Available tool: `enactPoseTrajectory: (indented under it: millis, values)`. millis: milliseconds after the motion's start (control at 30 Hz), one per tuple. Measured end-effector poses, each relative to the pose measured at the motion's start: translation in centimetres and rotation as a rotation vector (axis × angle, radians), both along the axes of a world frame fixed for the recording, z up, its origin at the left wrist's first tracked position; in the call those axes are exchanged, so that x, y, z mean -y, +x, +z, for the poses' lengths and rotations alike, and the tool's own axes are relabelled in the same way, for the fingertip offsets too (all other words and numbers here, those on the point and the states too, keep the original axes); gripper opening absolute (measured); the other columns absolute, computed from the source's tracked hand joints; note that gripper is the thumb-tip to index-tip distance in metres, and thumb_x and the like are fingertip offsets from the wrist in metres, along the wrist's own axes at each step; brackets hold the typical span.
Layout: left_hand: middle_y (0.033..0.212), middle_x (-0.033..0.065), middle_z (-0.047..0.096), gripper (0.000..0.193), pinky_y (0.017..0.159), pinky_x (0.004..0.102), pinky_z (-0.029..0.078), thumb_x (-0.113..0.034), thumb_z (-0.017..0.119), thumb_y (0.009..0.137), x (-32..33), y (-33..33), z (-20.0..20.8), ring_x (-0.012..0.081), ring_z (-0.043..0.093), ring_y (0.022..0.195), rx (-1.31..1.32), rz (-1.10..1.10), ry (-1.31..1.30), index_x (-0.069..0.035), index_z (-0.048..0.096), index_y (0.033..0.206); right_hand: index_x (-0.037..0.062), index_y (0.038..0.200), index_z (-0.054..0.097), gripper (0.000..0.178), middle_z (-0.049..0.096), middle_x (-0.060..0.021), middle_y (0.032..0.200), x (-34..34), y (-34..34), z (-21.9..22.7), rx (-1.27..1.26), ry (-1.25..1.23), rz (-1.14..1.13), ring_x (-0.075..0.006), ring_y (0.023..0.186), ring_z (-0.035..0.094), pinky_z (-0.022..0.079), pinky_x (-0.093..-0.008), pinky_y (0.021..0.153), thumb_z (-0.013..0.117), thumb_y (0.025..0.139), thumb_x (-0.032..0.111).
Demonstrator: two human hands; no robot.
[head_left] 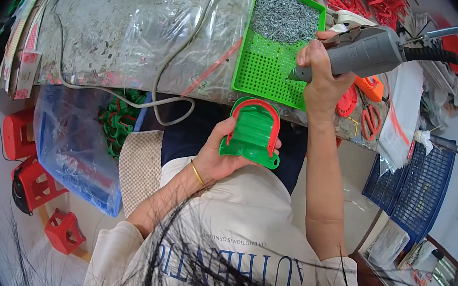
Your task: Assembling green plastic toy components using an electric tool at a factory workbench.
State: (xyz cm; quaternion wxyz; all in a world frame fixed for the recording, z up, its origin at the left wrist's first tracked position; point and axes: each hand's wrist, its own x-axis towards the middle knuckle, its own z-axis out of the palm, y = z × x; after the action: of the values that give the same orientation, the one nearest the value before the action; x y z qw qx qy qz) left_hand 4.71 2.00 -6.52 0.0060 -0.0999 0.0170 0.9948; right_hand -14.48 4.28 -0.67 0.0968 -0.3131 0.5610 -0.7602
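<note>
My left hand [215, 151] is closed around a curved green plastic part [250, 131] in front of my body, below the table edge. A red U-shaped plastic piece [275, 117] lies along the inside of the green part. My right hand [324, 77] grips a grey electric screwdriver [366, 50]. Its tip points left, over the green perforated tray [239, 68]. Small grey metal screws [286, 17] are heaped in the far half of that tray.
A pale cable [197, 26] loops over the plastic-covered table [122, 35]. Red-handled scissors [371, 122] lie to the right. A blue crate [79, 171] lined with clear plastic holds green parts at left, near red stools [65, 231]. Red parts [363, 8] are piled at the back.
</note>
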Motion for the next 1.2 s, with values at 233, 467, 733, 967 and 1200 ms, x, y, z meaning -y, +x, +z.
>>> enactPoseTrajectory:
  millis: [233, 467, 733, 967, 1200]
  values:
    - [0.118, 0.0267, 0.054, 0.07, 0.095, 0.0465, 0.044, -0.051, 0.05, 0.086, 0.0, 0.0, 0.1, 0.0351, 0.056, 0.108, 0.002, 0.006, -0.037, 0.0, 0.04, 0.131, -0.0028, 0.098, 0.054, 0.014, 0.051, -0.0051, 0.068, -0.1, 0.2, -0.5, 0.0, 0.015, -0.022, -0.0128, 0.056, 0.049, 0.043, -0.0297, 0.055, 0.056, 0.084, -0.004]
    - [0.12, 0.0255, 0.053, 0.069, 0.097, 0.0472, 0.043, -0.05, 0.051, 0.086, -0.1, 0.1, 0.0, 0.0351, 0.056, 0.109, 0.018, 0.025, -0.02, 0.001, 0.039, 0.131, -0.0033, 0.097, 0.054, 0.014, 0.052, -0.0058, 0.07, -0.2, 0.3, -0.2, 0.01, 0.03, -0.018, -0.0129, 0.058, 0.049, 0.043, -0.0305, 0.056, 0.057, 0.083, -0.003]
    - [0.122, 0.0223, 0.054, 0.066, 0.098, 0.0491, 0.042, -0.046, 0.053, 0.086, -0.3, 0.2, 0.1, 0.034, 0.054, 0.113, 0.049, 0.101, -0.058, 0.001, 0.041, 0.131, -0.007, 0.099, 0.053, 0.02, 0.052, -0.0059, 0.066, -2.9, 3.7, 4.6, 0.165, -0.162, 0.137, -0.0127, 0.053, 0.049, 0.041, -0.0256, 0.051, 0.059, 0.081, -0.002]
    - [0.122, 0.0229, 0.054, 0.067, 0.097, 0.0474, 0.044, -0.048, 0.054, 0.085, -0.2, 0.6, 0.5, 0.0332, 0.054, 0.113, 0.084, 0.114, -0.096, 0.0, 0.041, 0.131, -0.0015, 0.105, 0.05, 0.023, 0.041, -0.0024, 0.059, -5.3, 7.4, 5.4, 0.156, 0.093, 0.178, -0.0123, 0.051, 0.042, 0.036, -0.0278, 0.05, 0.055, 0.085, 0.009]
    - [0.122, 0.0212, 0.054, 0.067, 0.096, 0.0471, 0.045, -0.049, 0.054, 0.085, -0.3, 0.6, 0.7, 0.0333, 0.054, 0.113, 0.103, 0.111, -0.123, -0.002, 0.041, 0.131, 0.0002, 0.104, 0.05, 0.023, 0.041, -0.002, 0.057, -5.6, 7.8, 5.0, 0.179, 0.087, 0.198, -0.0121, 0.049, 0.042, 0.036, -0.0276, 0.049, 0.058, 0.085, 0.011]
